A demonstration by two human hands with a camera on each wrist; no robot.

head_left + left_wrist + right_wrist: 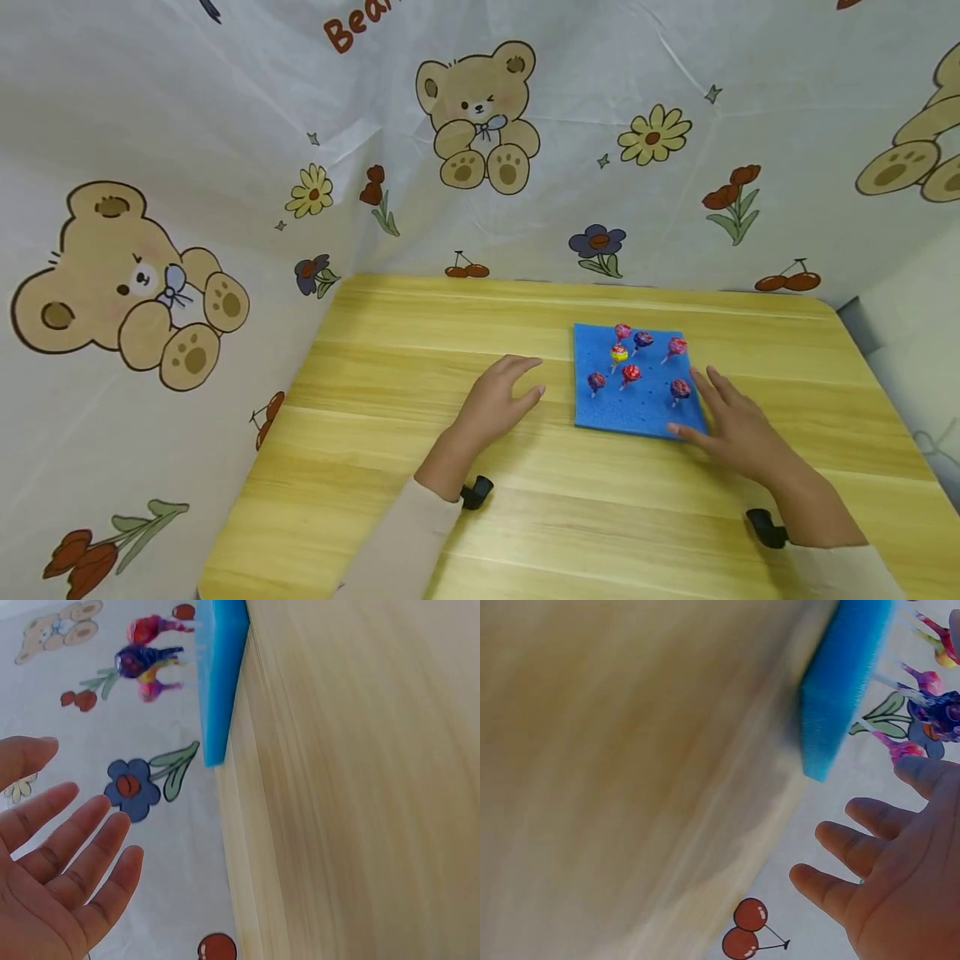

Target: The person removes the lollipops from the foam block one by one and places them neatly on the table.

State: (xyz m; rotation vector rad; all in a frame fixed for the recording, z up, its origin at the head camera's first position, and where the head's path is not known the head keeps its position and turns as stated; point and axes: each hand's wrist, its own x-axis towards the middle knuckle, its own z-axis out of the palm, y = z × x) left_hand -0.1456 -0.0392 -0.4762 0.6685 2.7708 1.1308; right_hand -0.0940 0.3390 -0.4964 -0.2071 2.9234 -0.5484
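A square blue foam board (pixel 633 415) lies on the table with several wrapped lollipops standing in it on their sticks. Among them are a yellow lollipop (pixel 618 355), a red lollipop (pixel 631 373) and a dark blue lollipop (pixel 642 340). Small holes dot the foam between them. My left hand (pixel 491 406) is left of the board, apart from it, fingers relaxed and palm empty. At the board's right edge is my right hand (pixel 738 427), fingers spread and holding nothing; its thumb overlaps the near right corner in the head view. A dark lollipop (pixel 679 390) stands closest to it.
The wooden table (pixel 352 433) extends on all sides of the board. Behind and to the left hangs a white cloth (pixel 555 100) printed with bears, flowers and cherries. Each wrist has a black camera mount, one on the left (pixel 477 493) and one on the right (pixel 767 528).
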